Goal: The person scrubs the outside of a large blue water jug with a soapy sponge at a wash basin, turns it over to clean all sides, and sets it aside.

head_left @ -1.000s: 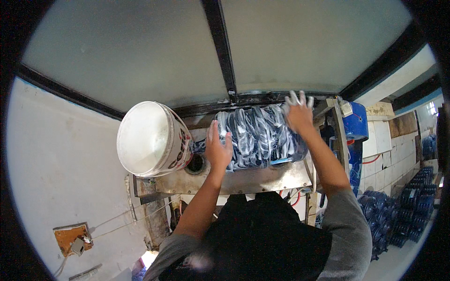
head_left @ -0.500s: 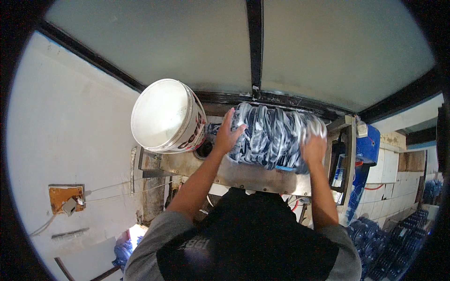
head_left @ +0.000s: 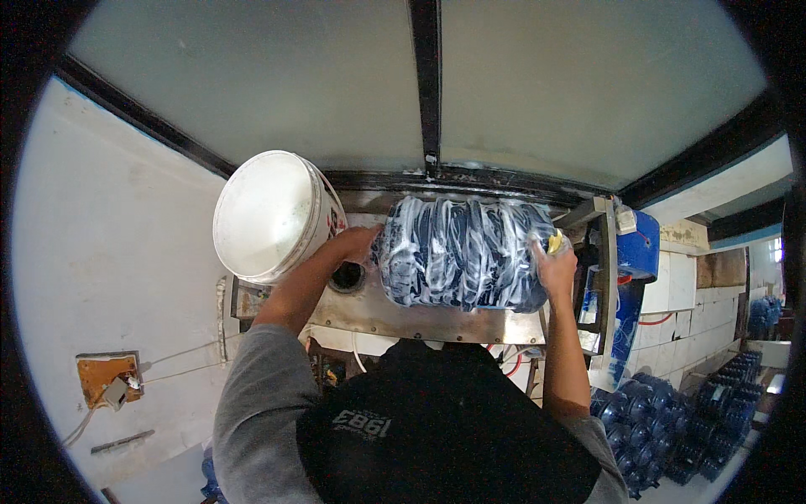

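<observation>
A large ribbed water jug [head_left: 462, 256], dark blue under streaks of white suds, lies on its side on a metal worktop [head_left: 403, 321]. At its left end my left hand [head_left: 363, 244] grips the jug, its fingertips partly hidden. My right hand [head_left: 554, 270] is closed around a small yellow sponge [head_left: 554, 244], of which only a bit shows, and presses at the jug's right end.
A white bucket [head_left: 267, 217] stands left of the jug, beside a dark round hole [head_left: 346, 277] in the worktop. Frosted panels [head_left: 520, 92] rise behind. Right of the metal frame [head_left: 606, 269] hangs a blue container [head_left: 638, 244]; several blue jugs [head_left: 646, 420] stand below.
My left hand has moved from the jug's upper left side down to its left end. The right hand has moved from the suds on top to the right end, and yellow sponge now shows.
</observation>
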`<action>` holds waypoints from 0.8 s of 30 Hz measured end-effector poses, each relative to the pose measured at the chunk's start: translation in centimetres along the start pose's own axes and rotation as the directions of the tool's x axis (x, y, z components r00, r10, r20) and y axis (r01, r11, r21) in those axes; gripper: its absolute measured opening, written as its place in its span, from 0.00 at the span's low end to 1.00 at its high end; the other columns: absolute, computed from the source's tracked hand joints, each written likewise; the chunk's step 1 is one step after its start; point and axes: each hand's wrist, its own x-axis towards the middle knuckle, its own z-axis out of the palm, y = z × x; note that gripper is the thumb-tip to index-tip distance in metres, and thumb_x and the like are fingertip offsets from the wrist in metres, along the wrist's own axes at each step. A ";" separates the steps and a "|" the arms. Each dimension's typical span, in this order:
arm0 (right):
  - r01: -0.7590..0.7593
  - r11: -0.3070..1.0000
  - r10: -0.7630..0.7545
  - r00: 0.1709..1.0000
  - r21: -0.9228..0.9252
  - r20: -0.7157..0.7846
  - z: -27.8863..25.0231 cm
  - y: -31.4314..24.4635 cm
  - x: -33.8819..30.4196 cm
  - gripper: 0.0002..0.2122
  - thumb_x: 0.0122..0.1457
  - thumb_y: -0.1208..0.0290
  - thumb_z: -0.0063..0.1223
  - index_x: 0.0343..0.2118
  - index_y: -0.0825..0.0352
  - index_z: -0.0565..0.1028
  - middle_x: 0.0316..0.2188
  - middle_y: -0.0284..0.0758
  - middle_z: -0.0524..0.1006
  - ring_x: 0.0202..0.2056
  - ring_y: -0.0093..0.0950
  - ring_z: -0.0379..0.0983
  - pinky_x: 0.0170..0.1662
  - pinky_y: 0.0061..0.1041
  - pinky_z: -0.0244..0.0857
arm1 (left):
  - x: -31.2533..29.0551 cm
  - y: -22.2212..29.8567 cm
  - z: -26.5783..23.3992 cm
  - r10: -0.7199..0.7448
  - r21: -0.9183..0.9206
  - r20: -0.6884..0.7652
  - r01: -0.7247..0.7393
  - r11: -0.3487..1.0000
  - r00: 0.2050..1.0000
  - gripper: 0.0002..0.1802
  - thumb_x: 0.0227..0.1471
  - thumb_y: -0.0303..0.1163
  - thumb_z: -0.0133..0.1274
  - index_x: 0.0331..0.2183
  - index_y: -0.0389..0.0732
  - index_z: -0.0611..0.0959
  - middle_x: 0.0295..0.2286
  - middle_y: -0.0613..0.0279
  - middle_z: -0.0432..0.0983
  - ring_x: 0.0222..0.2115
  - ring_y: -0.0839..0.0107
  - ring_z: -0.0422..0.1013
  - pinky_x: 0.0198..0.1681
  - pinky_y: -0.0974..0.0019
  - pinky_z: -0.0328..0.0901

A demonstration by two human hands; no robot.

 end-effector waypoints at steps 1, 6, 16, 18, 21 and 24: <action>0.002 1.000 -0.002 1.000 -0.008 -0.011 -0.1 -0.4 0.0 0.24 0.50 0.58 0.71 0.42 0.72 0.77 0.35 0.47 0.82 0.36 0.40 0.79 0.43 0.36 0.70 | 0.8 -2.0 2.2 0.067 0.006 -0.100 -0.067 0.998 0.993 0.61 0.31 0.45 0.77 0.63 0.40 0.61 0.45 0.37 0.77 0.50 0.41 0.72 0.52 0.48 0.67; 0.040 0.979 -0.016 0.993 0.201 -0.119 1.1 0.2 -1.0 0.24 0.49 0.58 0.71 0.40 0.74 0.77 0.32 0.45 0.82 0.34 0.37 0.78 0.42 0.37 0.71 | -1.3 1.8 0.8 -0.100 0.134 -0.428 0.173 0.976 0.898 0.55 0.36 0.31 0.69 0.65 0.41 0.61 0.42 0.40 0.78 0.45 0.42 0.74 0.50 0.45 0.67; 0.432 0.864 -0.488 0.845 -0.258 -0.219 10.3 11.8 -7.6 0.40 0.56 0.68 0.60 0.68 0.74 0.49 0.67 0.61 0.48 0.67 0.61 0.46 0.67 0.52 0.48 | 4.7 5.0 -2.2 -0.501 -0.780 -0.562 -0.219 0.587 0.658 0.31 0.53 0.38 0.56 0.57 0.34 0.75 0.54 0.42 0.73 0.54 0.47 0.71 0.58 0.51 0.64; 0.553 0.794 -0.599 0.783 -0.253 -0.169 10.6 13.4 -8.4 0.41 0.59 0.69 0.56 0.70 0.70 0.45 0.69 0.61 0.42 0.69 0.64 0.37 0.69 0.57 0.39 | 6.3 10.3 -4.5 -0.604 -0.646 -0.603 0.126 0.753 0.521 0.34 0.56 0.44 0.55 0.58 0.33 0.73 0.53 0.41 0.73 0.53 0.46 0.72 0.56 0.51 0.66; 0.589 0.737 -0.661 0.731 -0.332 -0.170 8.5 8.2 -6.4 0.35 0.63 0.59 0.50 0.70 0.65 0.51 0.69 0.57 0.47 0.69 0.60 0.41 0.68 0.60 0.39 | 3.4 14.9 -5.9 -0.565 -0.497 -0.650 0.277 0.822 0.508 0.37 0.58 0.50 0.51 0.59 0.32 0.70 0.55 0.42 0.71 0.53 0.45 0.71 0.55 0.50 0.66; 0.665 0.569 -0.719 0.688 -0.484 0.099 3.9 -2.8 -0.3 0.29 0.64 0.52 0.46 0.65 0.63 0.66 0.69 0.46 0.56 0.72 0.44 0.43 0.70 0.54 0.38 | 2.9 14.2 -3.9 -0.523 -0.440 -0.746 0.284 0.852 0.413 0.33 0.60 0.48 0.49 0.58 0.33 0.72 0.56 0.45 0.70 0.52 0.45 0.70 0.53 0.48 0.68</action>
